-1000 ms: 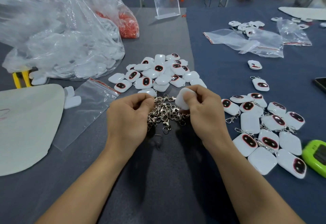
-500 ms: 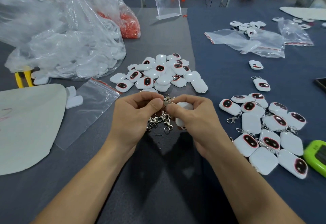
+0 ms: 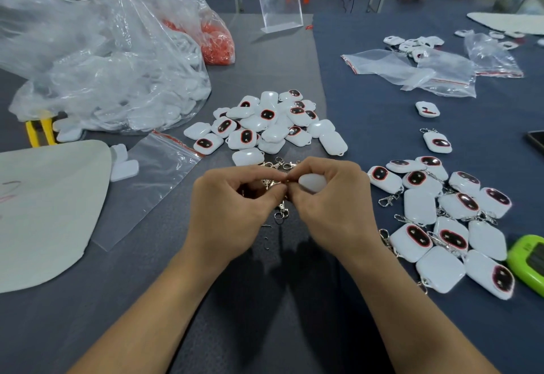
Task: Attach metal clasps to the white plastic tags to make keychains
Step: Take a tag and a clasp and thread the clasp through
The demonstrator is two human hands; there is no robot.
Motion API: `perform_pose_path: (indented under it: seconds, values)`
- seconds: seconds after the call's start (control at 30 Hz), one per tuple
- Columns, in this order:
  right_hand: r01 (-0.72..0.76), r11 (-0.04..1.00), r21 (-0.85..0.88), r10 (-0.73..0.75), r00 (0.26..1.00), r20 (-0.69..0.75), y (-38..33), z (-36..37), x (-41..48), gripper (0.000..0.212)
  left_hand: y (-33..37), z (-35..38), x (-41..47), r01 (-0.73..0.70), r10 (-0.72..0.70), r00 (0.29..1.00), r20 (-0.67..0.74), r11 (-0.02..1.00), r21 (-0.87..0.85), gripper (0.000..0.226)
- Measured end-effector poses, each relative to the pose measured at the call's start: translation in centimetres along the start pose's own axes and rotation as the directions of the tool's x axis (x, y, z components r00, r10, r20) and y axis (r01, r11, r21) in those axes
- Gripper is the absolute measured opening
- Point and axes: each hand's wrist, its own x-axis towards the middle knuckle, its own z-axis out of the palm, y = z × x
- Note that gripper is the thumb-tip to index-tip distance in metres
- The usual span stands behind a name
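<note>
Both hands are raised just above the clasp pile [image 3: 278, 165], which lies on the desk [image 3: 265, 300] and serves as reference here. The left hand [image 3: 232, 205] has its grip pressed together on a single clasp [image 3: 272, 182], pinched between thumb and forefinger. The right hand [image 3: 332, 205] has its grip curled round one white tag [image 3: 312, 182], with thumb and forefinger meeting the left fingertips. The join itself is hidden between the fingers, so whether the clasp is through the tag's loop cannot be told; judged status is fitting in progress. Done: a group of finished keychains [image 3: 441, 214], tags with clasps attached, lies to the right of the clasp pile, and a lone finished one [image 3: 437, 141] sits further right and beyond. Outstanding: a heap of bare tags [image 3: 265, 126] lies just beyond the clasp pile with no clasps showing on them, and a large clear bag [image 3: 103, 79] far to the left of the pile appears to hold many more white pieces. Judgement: the task is well under way but the larger share of tags remains to be fitted
</note>
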Motion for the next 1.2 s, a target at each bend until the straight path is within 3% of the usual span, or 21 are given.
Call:
perform_pose_path:
  seconds: [0.13,0.43,0.67,0.87,1.03,1.2]
  values:
    - [0.028,1.0,-0.014,-0.027,0.999,0.019,-0.1,-0.32,-0.02,0.017,-0.05,0.06,0.06,-0.037,0.037,0.999,0.009,0.999,0.015,0.017]
    - [-0.116,0.957,0.265,0.111,0.993,0.032,-0.05,-0.16,0.53,0.016,-0.75,0.28,0.39,0.017,-0.018,0.999,0.033,1.0,0.023,0.007]
    - [-0.052,0.996,0.077,0.051,0.999,0.017,0.09,0.05,0.3,0.017,-0.84,0.21,0.32,-0.04,0.039,0.999,0.014,0.997,0.062,0.008]
    - [-0.244,0.926,0.287,0.227,0.97,0.09,0.21,0.3,0.48,0.012,-0.89,0.29,0.56,0.02,-0.02,1.0,-0.012,1.0,-0.007,0.022]
    - [-0.154,0.978,0.142,0.151,0.988,0.033,0.32,0.37,0.41,0.012,-0.68,0.09,0.46,0.013,-0.013,1.0,0.001,0.999,0.041,0.018]
    - [-0.19,0.965,0.181,0.182,0.982,0.056,0.37,0.38,0.47,0.011,-0.63,0.04,0.54,0.05,-0.05,0.999,0.011,0.998,0.041,0.02]
